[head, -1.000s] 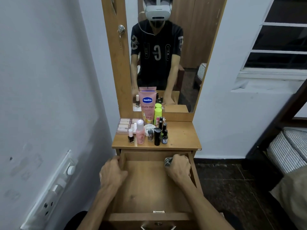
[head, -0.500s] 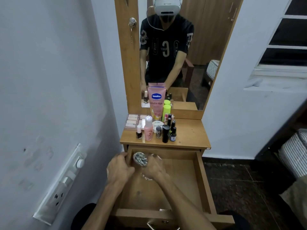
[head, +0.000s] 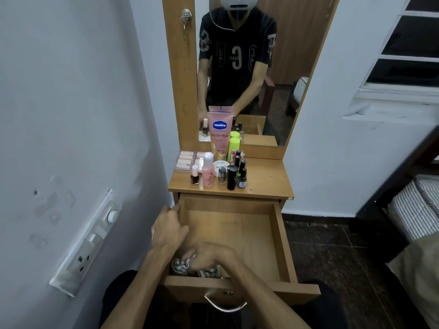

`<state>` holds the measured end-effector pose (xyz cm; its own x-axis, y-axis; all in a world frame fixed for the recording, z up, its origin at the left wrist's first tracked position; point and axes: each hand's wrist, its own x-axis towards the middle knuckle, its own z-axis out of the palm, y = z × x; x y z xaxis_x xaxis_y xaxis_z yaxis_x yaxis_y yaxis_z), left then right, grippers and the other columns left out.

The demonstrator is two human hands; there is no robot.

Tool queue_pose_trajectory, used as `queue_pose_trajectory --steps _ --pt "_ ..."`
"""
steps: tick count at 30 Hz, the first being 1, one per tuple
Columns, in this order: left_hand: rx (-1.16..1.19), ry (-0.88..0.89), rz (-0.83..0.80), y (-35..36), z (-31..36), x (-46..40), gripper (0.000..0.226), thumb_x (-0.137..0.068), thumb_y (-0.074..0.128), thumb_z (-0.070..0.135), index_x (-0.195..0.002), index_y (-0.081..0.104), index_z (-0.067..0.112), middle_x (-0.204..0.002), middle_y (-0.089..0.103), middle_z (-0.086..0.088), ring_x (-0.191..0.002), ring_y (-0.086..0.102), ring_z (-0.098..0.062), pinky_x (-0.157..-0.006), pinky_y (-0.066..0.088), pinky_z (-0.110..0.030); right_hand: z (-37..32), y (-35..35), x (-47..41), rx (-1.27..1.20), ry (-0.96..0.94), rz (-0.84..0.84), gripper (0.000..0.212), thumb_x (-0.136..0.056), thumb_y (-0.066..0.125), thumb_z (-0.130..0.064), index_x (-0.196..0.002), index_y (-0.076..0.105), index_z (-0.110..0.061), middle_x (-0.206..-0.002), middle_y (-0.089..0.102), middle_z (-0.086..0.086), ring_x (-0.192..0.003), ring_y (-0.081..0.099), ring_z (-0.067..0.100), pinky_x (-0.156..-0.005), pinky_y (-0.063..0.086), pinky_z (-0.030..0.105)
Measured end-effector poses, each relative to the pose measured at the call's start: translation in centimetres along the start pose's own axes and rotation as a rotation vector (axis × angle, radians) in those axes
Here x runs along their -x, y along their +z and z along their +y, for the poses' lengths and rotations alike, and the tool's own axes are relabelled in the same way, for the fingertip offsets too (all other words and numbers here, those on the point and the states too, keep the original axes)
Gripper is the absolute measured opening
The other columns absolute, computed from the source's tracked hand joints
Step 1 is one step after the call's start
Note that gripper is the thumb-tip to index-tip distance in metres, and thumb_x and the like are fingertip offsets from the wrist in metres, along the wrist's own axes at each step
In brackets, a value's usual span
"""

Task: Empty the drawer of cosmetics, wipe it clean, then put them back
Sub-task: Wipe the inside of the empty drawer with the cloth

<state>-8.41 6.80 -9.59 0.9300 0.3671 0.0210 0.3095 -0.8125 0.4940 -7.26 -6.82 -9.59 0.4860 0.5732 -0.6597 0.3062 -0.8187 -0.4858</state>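
Wiping step, it seems: the right hand [head: 209, 255] clutches a crumpled patterned cloth [head: 180, 265] in the near-left corner of the emptied open wooden drawer [head: 275, 236]. The left hand [head: 167, 227], fingers relaxed, rests on the drawer's left wall. The bottles and tubes of cosmetics [head: 219, 162] wait on the wooden tabletop [head: 266, 179] (returning them likely comes next).

left hand [head: 169, 227] flat, right hand [head: 209, 256] clenched

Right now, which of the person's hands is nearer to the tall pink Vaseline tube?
Left. The left hand rests on the drawer's left wall, below the Vaseline tube. The right hand holds the cloth at the drawer's front, farther away.
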Motion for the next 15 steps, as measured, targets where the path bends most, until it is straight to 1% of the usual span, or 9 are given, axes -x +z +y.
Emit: queue_pose_trajectory --steps 3,5,7,8,10,11,12,13,15 --pt "-0.006 0.004 -0.003 0.1 0.1 0.2 0.063 -0.076 0.069 0.011 -0.138 0.057 0.014 -0.109 0.055 -0.004 -0.098 0.065 -0.029 -0.083 0.055 -0.040 -0.3 0.1 1.3 0.021 -0.032 -0.037 0.038 -0.099 0.057 -0.029 -0.135 0.065 -0.020 -0.143 0.060 0.004 -0.127 0.057 0.025 -0.111 0.045 0.038" --pt "-0.015 0.008 -0.018 0.1 0.1 0.4 0.064 -0.079 0.072 0.014 -0.141 0.054 0.016 -0.110 0.054 -0.003 -0.098 0.064 -0.025 -0.084 0.055 -0.039 0.0 -0.6 2.1 0.057 0.008 -0.041 0.037 -0.101 0.056 -0.029 -0.134 0.066 -0.017 -0.142 0.060 0.005 -0.123 0.058 0.025 -0.106 0.046 0.035" --pt "-0.019 0.005 -0.033 0.1 0.1 0.5 0.064 -0.082 0.073 0.017 -0.142 0.052 0.018 -0.116 0.056 -0.005 -0.101 0.064 -0.024 -0.088 0.056 -0.039 1.3 -1.0 2.8 0.120 0.086 -0.047 0.032 -0.100 0.055 -0.023 -0.126 0.068 -0.009 -0.133 0.065 0.012 -0.106 0.059 0.024 -0.092 0.048 0.031" --pt "-0.017 0.000 -0.035 0.1 0.0 0.4 0.064 -0.082 0.074 0.017 -0.143 0.052 0.018 -0.119 0.056 -0.006 -0.102 0.064 -0.025 -0.089 0.056 -0.040 2.4 -1.2 3.1 0.162 0.143 -0.042 0.028 -0.099 0.056 -0.022 -0.119 0.068 -0.006 -0.128 0.067 0.015 -0.101 0.059 0.024 -0.090 0.050 0.032" --pt "-0.011 -0.008 -0.030 0.3 0.1 0.4 0.066 -0.083 0.073 0.016 -0.145 0.050 0.018 -0.122 0.056 -0.007 -0.102 0.065 -0.025 -0.090 0.057 -0.041 5.3 -1.4 4.2 0.163 0.282 -0.026 0.023 -0.096 0.060 -0.025 -0.108 0.068 -0.008 -0.116 0.069 0.013 -0.097 0.064 0.025 -0.094 0.055 0.040" --pt "-0.010 -0.010 -0.025 0.4 0.0 0.4 0.067 -0.082 0.073 0.016 -0.145 0.050 0.018 -0.121 0.056 -0.007 -0.101 0.065 -0.025 -0.089 0.058 -0.041 6.8 -1.6 4.8 0.162 0.348 -0.024 0.019 -0.096 0.061 -0.027 -0.104 0.067 -0.010 -0.111 0.068 0.011 -0.095 0.064 0.024 -0.094 0.055 0.040" --pt "-0.011 -0.011 -0.020 0.5 0.0 0.4 0.068 -0.082 0.073 0.016 -0.146 0.049 0.018 -0.120 0.056 -0.007 -0.099 0.065 -0.025 -0.088 0.058 -0.041 8.1 -1.8 5.3 0.184 0.405 -0.020 0.016 -0.096 0.060 -0.025 -0.102 0.066 -0.012 -0.106 0.067 0.008 -0.091 0.063 0.023 -0.091 0.055 0.037" --pt "-0.010 -0.012 -0.017 0.6 -0.1 0.4 0.069 -0.082 0.074 0.016 -0.146 0.049 0.018 -0.120 0.056 -0.007 -0.099 0.065 -0.025 -0.087 0.058 -0.041 9.2 -1.9 5.8 0.186 0.461 -0.006 0.015 -0.096 0.059 -0.023 -0.105 0.066 -0.013 -0.103 0.065 0.007 -0.088 0.062 0.021 -0.085 0.054 0.035" --pt "0.005 -0.009 -0.012 0.8 -0.2 0.4 0.069 -0.082 0.073 0.016 -0.146 0.049 0.017 -0.120 0.055 -0.007 -0.097 0.064 -0.025 -0.085 0.058 -0.040 10.3 -1.5 5.9 0.194 0.536 0.054 0.021 -0.095 0.058 -0.022 -0.113 0.066 -0.014 -0.100 0.064 0.005 -0.082 0.061 0.020 -0.075 0.051 0.034"
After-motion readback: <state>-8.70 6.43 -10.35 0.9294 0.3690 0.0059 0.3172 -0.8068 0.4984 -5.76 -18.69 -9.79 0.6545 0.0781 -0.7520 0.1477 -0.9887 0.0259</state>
